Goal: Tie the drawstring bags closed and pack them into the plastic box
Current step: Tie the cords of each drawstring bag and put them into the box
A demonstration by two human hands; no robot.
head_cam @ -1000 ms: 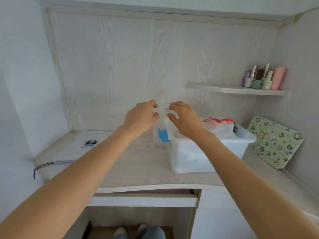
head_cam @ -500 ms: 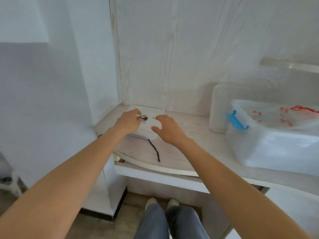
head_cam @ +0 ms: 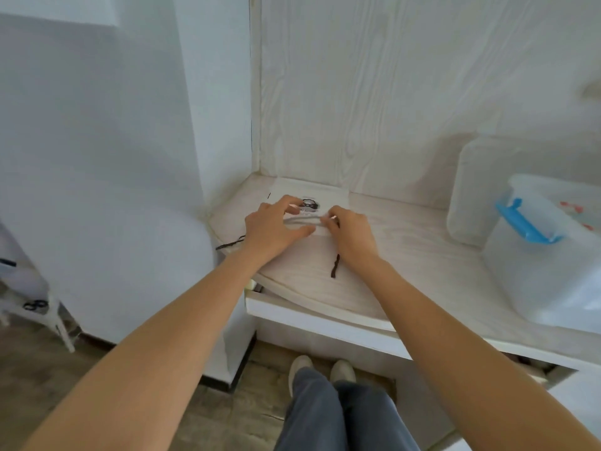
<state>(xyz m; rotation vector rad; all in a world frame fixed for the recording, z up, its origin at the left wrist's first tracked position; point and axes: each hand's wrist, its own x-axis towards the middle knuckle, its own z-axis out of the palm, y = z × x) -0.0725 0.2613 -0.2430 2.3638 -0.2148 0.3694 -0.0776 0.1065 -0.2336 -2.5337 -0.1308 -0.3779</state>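
Both hands work one flat white drawstring bag (head_cam: 309,219) lying at the counter's (head_cam: 406,242) left corner: left hand (head_cam: 273,227) and right hand (head_cam: 351,234) pinch its gathered mouth between them, likely readying the tie. The plastic box (head_cam: 546,255) waits well apart, rightward.

**White drawstring bag flat in the corner, plastic box at right**

A white drawstring bag (head_cam: 307,219) lies flat on the pale wood-grain counter (head_cam: 406,242), close to the back left corner. A small black printed design (head_cam: 309,204) shows near its far end. Its near edge is gathered into a raised fold. Two black cord ends trail from it: one (head_cam: 230,244) runs off to the left, the other (head_cam: 335,265) lies toward the front.

The translucent plastic box (head_cam: 546,271) stands well apart on the right, with a blue latch (head_cam: 527,221) on its near end. Red-printed contents (head_cam: 572,208) show faintly inside.
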